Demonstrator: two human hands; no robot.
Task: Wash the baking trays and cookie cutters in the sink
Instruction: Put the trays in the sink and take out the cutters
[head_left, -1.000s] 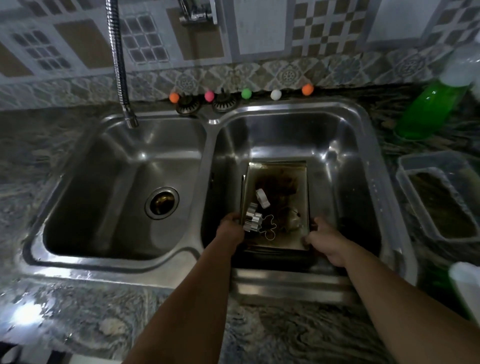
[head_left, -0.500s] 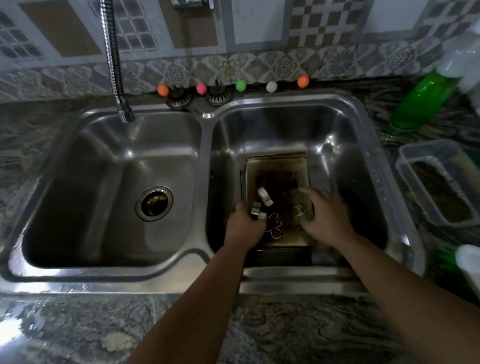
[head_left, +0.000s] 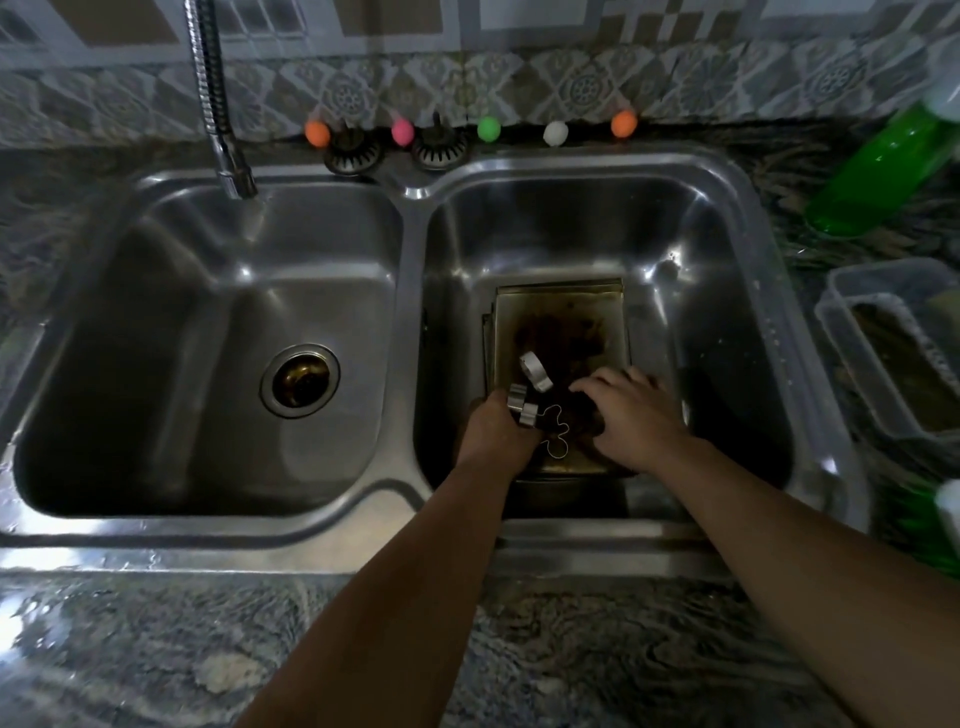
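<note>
You are only just starting on the washing, as far as the view shows: the stacked baking trays are lying flat on the bottom of the right basin of the double sink, and the top tray is carrying a dark baked-on stain across its middle. No water is running from the hose faucet, which is hanging over the left basin, and no suds or sponge are showing. Your left hand is gripping a fluted metal cookie cutter at the tray's near left edge, fingers curled around it. Your right hand is reaching flat over the tray with fingers spread and relaxed, holding nothing that can be made out. A round cutter and a thin gingerbread-man cutter are lying loose on the tray. The green dish soap bottle is waiting untouched on the counter. Everything, by my judgement, is awaiting scrubbing and rinsing.
</note>
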